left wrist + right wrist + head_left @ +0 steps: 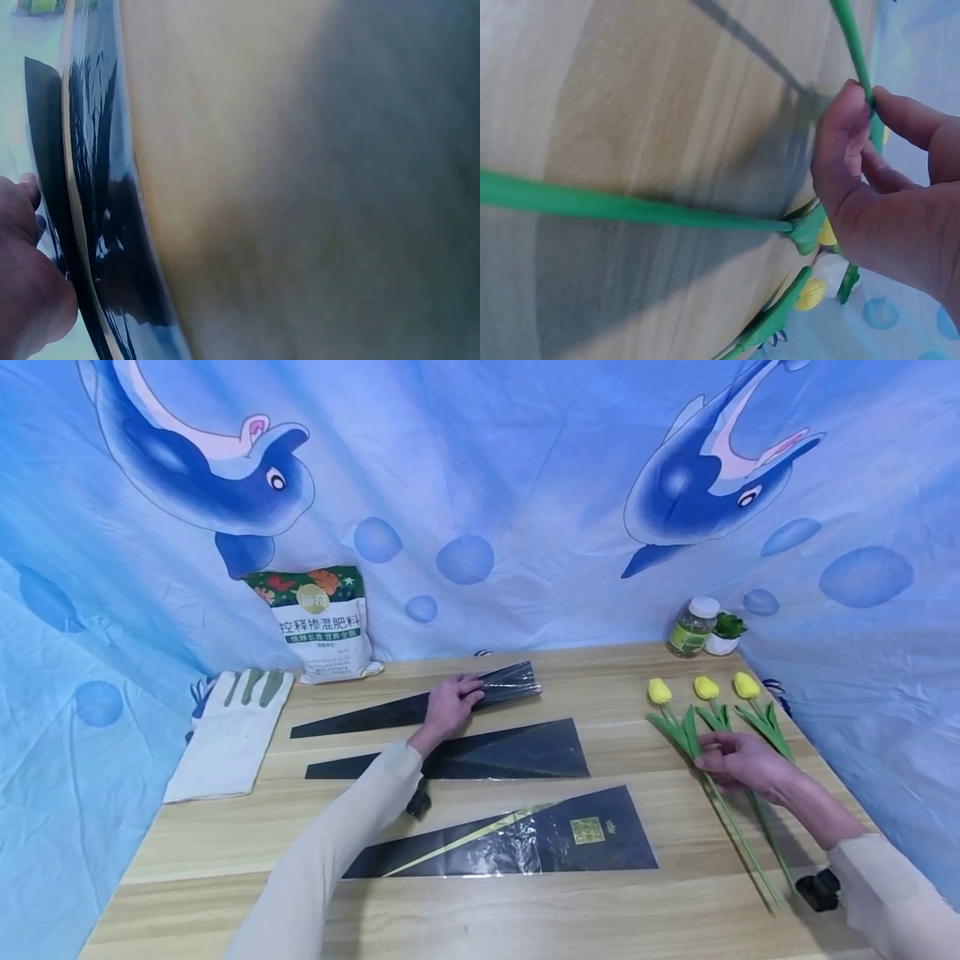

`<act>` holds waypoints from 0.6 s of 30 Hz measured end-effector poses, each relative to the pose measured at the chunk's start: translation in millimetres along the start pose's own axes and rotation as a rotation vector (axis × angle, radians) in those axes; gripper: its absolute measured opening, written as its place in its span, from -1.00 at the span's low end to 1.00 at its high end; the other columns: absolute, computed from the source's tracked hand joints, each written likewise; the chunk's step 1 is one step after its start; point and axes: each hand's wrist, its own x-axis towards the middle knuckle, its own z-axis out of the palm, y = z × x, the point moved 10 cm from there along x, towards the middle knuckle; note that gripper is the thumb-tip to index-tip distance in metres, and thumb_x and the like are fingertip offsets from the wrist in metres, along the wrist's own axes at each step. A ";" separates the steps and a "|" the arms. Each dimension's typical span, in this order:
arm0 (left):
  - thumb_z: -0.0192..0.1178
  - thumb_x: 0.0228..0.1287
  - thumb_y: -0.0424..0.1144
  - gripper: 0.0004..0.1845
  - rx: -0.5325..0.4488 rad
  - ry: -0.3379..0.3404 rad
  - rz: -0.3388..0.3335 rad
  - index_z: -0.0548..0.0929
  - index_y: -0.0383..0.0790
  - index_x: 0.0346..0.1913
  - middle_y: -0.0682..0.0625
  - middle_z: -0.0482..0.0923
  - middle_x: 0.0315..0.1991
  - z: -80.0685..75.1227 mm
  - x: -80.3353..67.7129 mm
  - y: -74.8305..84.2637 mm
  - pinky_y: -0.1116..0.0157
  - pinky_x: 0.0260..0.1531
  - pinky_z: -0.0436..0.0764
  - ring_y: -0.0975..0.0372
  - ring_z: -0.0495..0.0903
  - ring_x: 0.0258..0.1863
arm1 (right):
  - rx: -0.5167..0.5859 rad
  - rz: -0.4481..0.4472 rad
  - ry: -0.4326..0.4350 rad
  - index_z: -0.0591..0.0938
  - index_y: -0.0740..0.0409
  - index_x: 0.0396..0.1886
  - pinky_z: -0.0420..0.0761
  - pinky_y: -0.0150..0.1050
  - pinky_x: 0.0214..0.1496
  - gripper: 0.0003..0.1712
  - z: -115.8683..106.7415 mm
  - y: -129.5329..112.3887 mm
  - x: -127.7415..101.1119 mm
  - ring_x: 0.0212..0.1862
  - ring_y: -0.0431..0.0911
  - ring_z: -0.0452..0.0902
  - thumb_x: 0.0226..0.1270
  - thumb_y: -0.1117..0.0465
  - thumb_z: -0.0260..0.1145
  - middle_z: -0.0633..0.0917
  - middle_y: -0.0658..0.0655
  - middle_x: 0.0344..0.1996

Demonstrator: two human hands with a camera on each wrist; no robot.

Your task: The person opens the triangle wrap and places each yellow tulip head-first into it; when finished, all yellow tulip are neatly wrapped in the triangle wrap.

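My left hand (448,708) holds the farthest of three tapered black flower sleeves (360,717), its fingers bent at the sleeve's wider right part. Closer to me lie a second black sleeve (525,752) and a third (480,852) with a gold stripe and gold print. On the right, my right hand (746,766) pinches the stem of the leftmost yellow tulip (659,692) between thumb and fingertip, as the right wrist view shows at the green stem (853,37). Beside it are the middle tulip (706,687) and the rightmost tulip (746,685), whose stem is partly hidden by the hand.
At the back left stands a fertilizer bag (324,631), with white gloves (232,735) lying in front of it. A lidded jar (692,628) and a small potted succulent (726,633) stand at the back right. A blue dolphin-print curtain (525,460) surrounds the wooden table (187,893).
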 end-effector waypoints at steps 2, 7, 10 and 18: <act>0.29 0.38 -0.27 -0.71 0.000 0.003 0.003 0.71 -0.22 0.12 -0.09 0.59 0.21 -0.2 -0.4 0.4 0.01 0.33 0.37 -0.06 0.40 0.34 | 0.017 -0.018 0.006 0.13 0.59 0.41 0.71 -0.10 -0.26 -0.22 -0.7 -5.5 -0.4 -0.22 -0.09 0.58 0.45 0.26 0.29 0.56 0.27 -0.06; 0.29 0.38 -0.28 -0.72 -0.010 0.014 0.012 0.72 -0.23 0.11 -0.11 0.59 0.19 -1.3 -1.3 1.2 0.00 0.32 0.38 -0.07 0.41 0.33 | 0.072 -0.066 0.008 0.10 0.55 0.43 0.70 -0.10 -0.20 -0.24 -3.7 -22.0 1.3 -0.22 -0.09 0.57 0.49 0.23 0.25 0.56 0.19 -0.11; 0.29 0.38 -0.28 -0.72 -0.014 0.015 0.013 0.72 -0.24 0.10 -0.10 0.60 0.19 -0.5 -2.0 0.9 0.01 0.32 0.38 -0.07 0.41 0.33 | 0.121 -0.092 0.004 0.05 0.53 0.45 0.70 -0.12 -0.18 -0.24 -6.1 -31.1 3.7 -0.21 -0.14 0.56 0.54 0.22 0.20 0.55 0.12 -0.08; 0.29 0.38 -0.29 -0.72 -0.025 0.023 0.022 0.72 -0.24 0.10 -0.11 0.60 0.18 -0.8 -2.0 2.1 0.01 0.32 0.38 -0.07 0.42 0.32 | 0.374 -0.196 0.027 0.29 0.13 0.22 0.68 -0.22 -0.19 -0.62 -15.7 -64.1 13.4 -0.17 -0.21 0.56 0.54 0.27 0.19 0.57 -0.02 -0.16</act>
